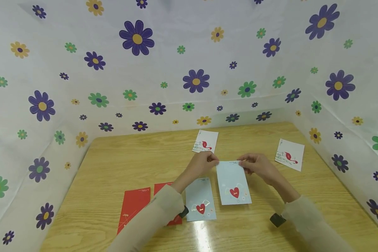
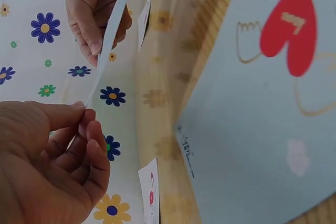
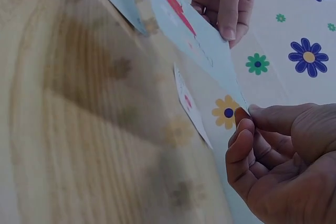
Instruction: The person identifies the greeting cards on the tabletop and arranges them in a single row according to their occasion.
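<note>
A light blue card (image 1: 231, 180) with a winged red heart is held up by its two far corners. My left hand (image 1: 204, 161) pinches the far left corner between thumb and forefinger. At the far right corner, the thumb and finger of my right hand (image 1: 259, 166) pinch it the same way. Both wrist views show the card edge-on between the left hand (image 2: 58, 156) and the right hand (image 3: 283, 156), raised off the table. A matching blue card (image 1: 200, 199) lies flat just left of it, partly beside my left sleeve.
Two red cards lie at the left, the outer red card (image 1: 135, 206) and an inner red card (image 1: 160, 187) partly hidden by my left forearm. White flamingo cards lie at the back (image 1: 208, 137) and right (image 1: 289, 154). Flowered cloth (image 1: 163, 63) surrounds the wooden table (image 1: 119, 157).
</note>
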### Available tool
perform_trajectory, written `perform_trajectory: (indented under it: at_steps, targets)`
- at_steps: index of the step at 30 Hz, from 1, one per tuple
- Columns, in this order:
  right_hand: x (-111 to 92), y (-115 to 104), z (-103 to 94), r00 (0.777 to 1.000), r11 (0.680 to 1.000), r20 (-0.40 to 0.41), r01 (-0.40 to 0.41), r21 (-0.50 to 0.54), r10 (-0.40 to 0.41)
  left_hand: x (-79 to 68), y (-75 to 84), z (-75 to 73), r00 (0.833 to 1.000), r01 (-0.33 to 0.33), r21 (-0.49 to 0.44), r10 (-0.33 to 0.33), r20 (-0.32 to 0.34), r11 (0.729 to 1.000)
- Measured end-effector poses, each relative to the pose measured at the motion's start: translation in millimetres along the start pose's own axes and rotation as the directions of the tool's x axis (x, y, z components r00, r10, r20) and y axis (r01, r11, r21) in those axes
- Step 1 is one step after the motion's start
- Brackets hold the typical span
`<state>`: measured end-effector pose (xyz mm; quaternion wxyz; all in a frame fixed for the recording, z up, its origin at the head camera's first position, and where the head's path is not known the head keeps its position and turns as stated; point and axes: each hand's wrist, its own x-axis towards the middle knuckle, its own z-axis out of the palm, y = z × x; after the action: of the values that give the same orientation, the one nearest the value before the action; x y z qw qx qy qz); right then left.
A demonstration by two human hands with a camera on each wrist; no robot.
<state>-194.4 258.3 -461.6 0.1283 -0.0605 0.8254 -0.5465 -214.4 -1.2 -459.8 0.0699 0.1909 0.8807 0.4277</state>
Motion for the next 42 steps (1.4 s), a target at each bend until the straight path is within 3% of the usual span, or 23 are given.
perform_trajectory:
  at_steps: [15, 27, 42]
  targets:
    - [-9, 16, 20.5, 1.000, 0.994, -0.004, -0.026, -0.101, 0.026, -14.5, -14.5, 9.8, 0.995, 0.043, 0.088, -0.050, 0.086, 0.995]
    - [-9, 26, 32.1, 0.998, 0.967, -0.038, 0.032, -0.254, -0.043, -12.0, -22.0, 16.4, 0.995, 0.019, 0.164, -0.036, 0.098, 0.986]
    - [-11, 29, 44.3, 0.975, 0.883, -0.089, 0.145, -0.447, -0.205, -12.1, -25.9, 26.0, 0.992, 0.088, 0.223, -0.107, 0.073, 0.971]
